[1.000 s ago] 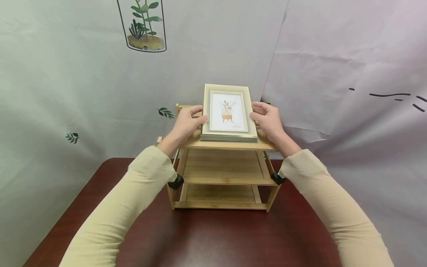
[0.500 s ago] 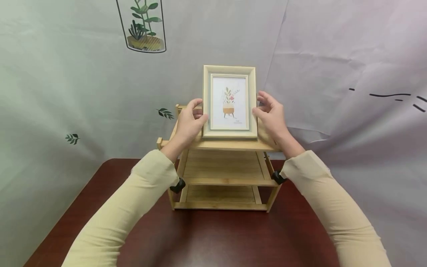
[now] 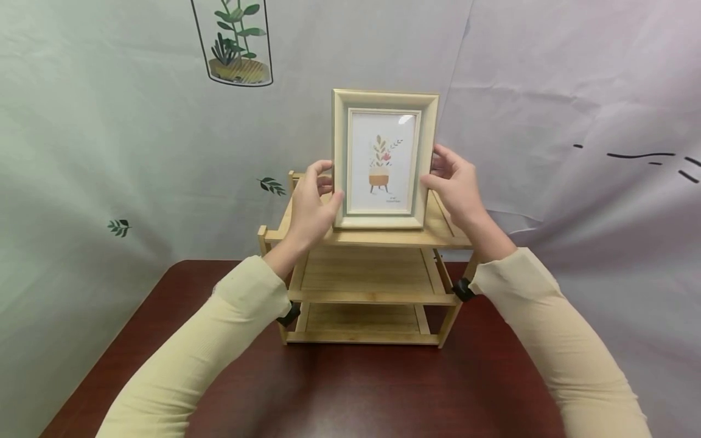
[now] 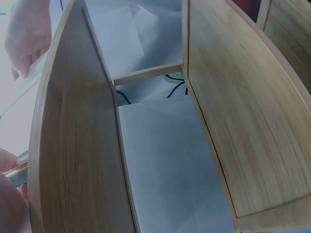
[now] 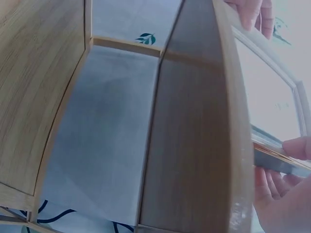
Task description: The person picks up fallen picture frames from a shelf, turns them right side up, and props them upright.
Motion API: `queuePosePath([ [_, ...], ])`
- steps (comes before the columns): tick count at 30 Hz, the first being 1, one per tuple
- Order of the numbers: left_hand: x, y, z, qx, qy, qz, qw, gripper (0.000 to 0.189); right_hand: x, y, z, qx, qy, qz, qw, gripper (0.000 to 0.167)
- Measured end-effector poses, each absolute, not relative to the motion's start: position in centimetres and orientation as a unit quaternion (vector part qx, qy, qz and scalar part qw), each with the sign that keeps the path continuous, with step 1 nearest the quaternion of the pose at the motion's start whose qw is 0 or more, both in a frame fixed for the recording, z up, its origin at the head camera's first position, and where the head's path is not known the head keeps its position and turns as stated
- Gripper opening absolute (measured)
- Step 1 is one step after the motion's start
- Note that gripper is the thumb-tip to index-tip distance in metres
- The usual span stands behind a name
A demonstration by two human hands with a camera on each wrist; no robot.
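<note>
A cream picture frame (image 3: 383, 161) with a print of a plant in an orange pot stands nearly upright on the top board of a three-tier wooden shelf (image 3: 364, 271), tilted slightly back. My left hand (image 3: 312, 207) grips its left edge, thumb on the front and fingers behind. Opposite, my right hand (image 3: 460, 190) pinches the right edge the same way. In the right wrist view the right hand (image 5: 291, 199) holds the frame (image 5: 272, 92) beyond the shelf's top board (image 5: 194, 126). Most of the left hand (image 4: 9, 204) is hidden in the left wrist view.
The shelf stands on a dark red table (image 3: 350, 389). A pale cloth backdrop (image 3: 153, 121) printed with leaves and a plant jar hangs right behind it. Side posts (image 3: 263, 234) of the shelf rise near my left wrist. Black straps sit at both cuffs.
The picture frame has gone from lying tilted back on the top board to nearly upright, its top edge rising. My right hand has moved up and slightly right with it; both hands keep their grip.
</note>
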State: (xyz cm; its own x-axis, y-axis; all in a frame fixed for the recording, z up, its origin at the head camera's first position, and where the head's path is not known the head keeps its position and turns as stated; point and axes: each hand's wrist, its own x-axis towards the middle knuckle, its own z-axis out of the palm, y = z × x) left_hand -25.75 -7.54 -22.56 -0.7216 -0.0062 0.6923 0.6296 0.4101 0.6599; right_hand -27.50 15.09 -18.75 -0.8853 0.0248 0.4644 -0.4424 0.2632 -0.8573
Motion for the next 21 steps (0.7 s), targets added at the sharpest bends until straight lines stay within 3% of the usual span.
queuePosePath([
  [15, -24.8, -8.0, -23.2, -0.282, -0.754, -0.427, 0.412, 0.051, -26.5, 15.4, -18.5, 0.214, -0.701, 0.656, 0.178, 0.053],
  [21, -24.6, -7.9, -23.4, -0.299, -0.756, -0.405, 0.418, 0.051, -26.9, 15.3, -18.4, 0.204, -0.713, 0.647, 0.177, 0.054],
])
